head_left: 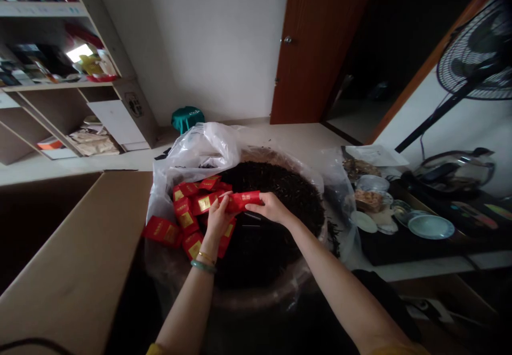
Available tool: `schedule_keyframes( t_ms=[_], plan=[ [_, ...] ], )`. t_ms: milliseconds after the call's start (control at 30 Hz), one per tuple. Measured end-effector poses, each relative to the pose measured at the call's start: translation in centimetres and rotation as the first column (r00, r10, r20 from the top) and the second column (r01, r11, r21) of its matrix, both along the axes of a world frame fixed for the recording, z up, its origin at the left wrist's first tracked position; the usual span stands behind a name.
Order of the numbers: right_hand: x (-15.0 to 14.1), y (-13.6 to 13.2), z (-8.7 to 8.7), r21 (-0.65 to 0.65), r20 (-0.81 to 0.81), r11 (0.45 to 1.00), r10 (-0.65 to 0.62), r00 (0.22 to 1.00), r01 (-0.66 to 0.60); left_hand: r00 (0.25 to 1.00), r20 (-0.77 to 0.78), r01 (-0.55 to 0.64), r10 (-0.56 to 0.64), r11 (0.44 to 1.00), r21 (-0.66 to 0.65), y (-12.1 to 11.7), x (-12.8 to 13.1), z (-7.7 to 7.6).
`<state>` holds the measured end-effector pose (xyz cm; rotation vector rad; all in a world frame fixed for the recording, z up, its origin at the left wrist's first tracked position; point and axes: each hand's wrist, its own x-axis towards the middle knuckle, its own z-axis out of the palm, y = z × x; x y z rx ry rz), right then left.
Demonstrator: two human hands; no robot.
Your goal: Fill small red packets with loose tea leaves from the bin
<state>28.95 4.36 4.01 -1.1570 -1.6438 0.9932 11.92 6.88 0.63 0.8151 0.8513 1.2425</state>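
While one red packet (pixel 243 200) lies sideways near the middle of the frame, the left hand (pixel 218 217) pinches its left end and the right hand (pixel 275 207) its right, above dark bits (pixel 290 192), with more red packets (pixel 184 218) at left.

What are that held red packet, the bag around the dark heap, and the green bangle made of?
Red packet: perhaps coated paper or foil, judging by its smooth, faintly shiny surface.
Bag: likely thin plastic film, glossy, see-through and crinkled.
Green bangle: polished stone, glass or plastic; its smooth, rigid ring leaves that open.
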Motion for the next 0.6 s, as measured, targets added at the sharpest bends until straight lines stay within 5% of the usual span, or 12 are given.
schedule_keyframes(
  t_ms=[233,400,600],
  plan=[
    [0.3,0.7,-1.3,-0.026,0.067,0.977,-0.209,0.976,0.211,0.987,-0.157,0.050,-0.041,0.998,0.049,-0.2,0.3,-0.3],
    [-0.2,0.1,-0.2,-0.015,0.018,0.997,-0.078,0.997,0.078,0.979,-0.198,-0.026,0.037,0.998,0.058,-0.2,0.1,0.2],
    [0.5,-0.4,0.9,-0.229,-0.196,0.970,0.034,0.980,-0.080,0.976,-0.208,0.083,-0.068,0.994,0.068,0.1,0.0,-0.1]
  ],
)
